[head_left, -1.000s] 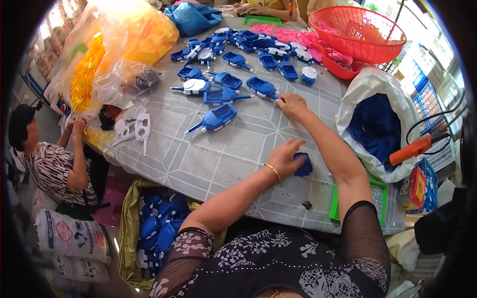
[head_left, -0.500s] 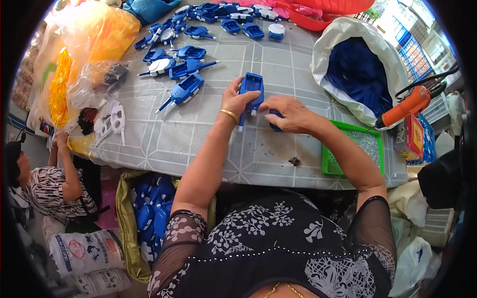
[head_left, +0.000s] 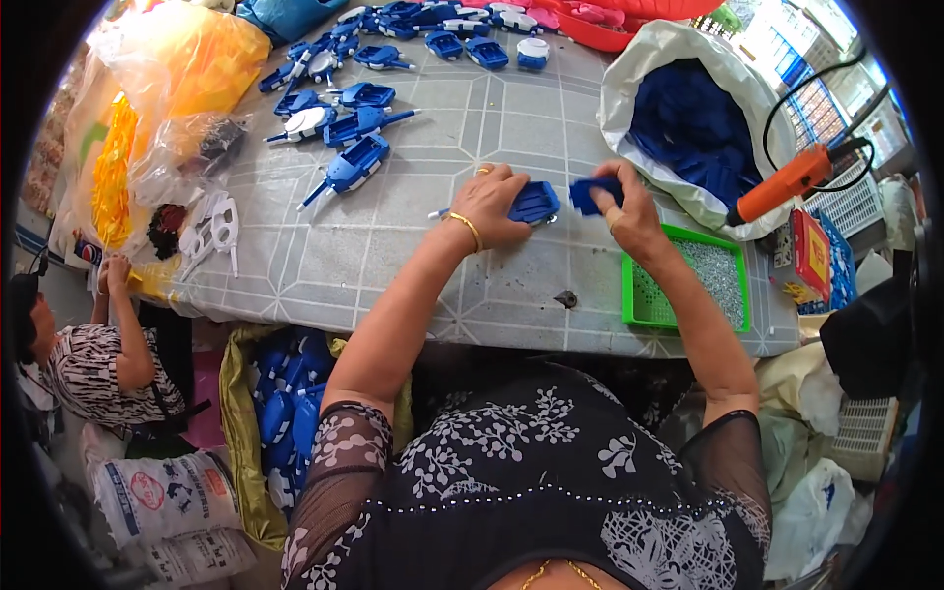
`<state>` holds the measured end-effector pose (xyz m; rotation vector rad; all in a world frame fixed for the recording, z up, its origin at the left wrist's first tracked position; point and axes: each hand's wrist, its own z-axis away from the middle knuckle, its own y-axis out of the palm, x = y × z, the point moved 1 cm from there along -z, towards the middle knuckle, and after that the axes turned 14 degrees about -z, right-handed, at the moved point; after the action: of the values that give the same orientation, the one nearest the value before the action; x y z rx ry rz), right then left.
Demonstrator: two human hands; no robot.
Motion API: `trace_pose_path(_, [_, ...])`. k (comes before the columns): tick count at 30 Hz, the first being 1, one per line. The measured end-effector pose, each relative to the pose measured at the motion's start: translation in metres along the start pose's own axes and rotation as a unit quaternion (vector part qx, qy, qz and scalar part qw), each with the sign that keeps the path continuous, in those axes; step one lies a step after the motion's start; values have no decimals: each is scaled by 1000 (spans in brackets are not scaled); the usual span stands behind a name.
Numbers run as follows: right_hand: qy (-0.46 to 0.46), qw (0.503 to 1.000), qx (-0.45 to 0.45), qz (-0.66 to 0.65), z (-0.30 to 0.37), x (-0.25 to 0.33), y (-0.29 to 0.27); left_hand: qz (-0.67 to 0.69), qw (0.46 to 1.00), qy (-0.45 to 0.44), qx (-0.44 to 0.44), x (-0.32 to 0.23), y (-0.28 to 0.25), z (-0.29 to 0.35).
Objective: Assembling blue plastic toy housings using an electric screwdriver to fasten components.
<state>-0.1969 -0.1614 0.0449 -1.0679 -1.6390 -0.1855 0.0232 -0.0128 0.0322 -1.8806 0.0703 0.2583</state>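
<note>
My left hand is closed over a blue plastic casing, pressing it to the tabletop with its open hollow facing up and a white-tipped stem poking out on the left. To the right, a small flat blue plastic cover is pinched in my right hand, apart from the casing. Nearest my right forearm is a green tray of tiny metal screws. Several similar blue casings with white parts lie farther left, the closest being a blue casing with its stem toward me.
A white sack of blue parts leans at right, beside an orange electric screwdriver on a cord. White plastic frames and yellow strips lie left. Below the table edge sits a yellow-green sack of blue pieces. Another person works at far left.
The casing in my left hand has swung from upright to lying sideways, a little farther right. My right hand has moved right with the blue cover, away from it.
</note>
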Motion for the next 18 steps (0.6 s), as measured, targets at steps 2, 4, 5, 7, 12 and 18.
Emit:
trace_pose_path(2, [-145,989,10,-38,-5,20,15,49,998,42,18,-8,4,2])
trace_pose_path(4, [-265,959,96,15,-10,21,23,54,997,49,3,-10,9,5])
trace_pose_path(5, [-283,946,145,59,-5,15,27,58,997,53,-12,-11,12,6])
trace_pose_path(7, [-268,930,230,99,2,10,31,58,996,56,-31,-6,12,11])
trace_pose_path(12, [-241,932,230,143,10,11,24,-30,998,38,-44,-4,2,16])
trace_pose_path(18, [-154,951,162,214,17,19,30,22,998,23,-61,5,3,16])
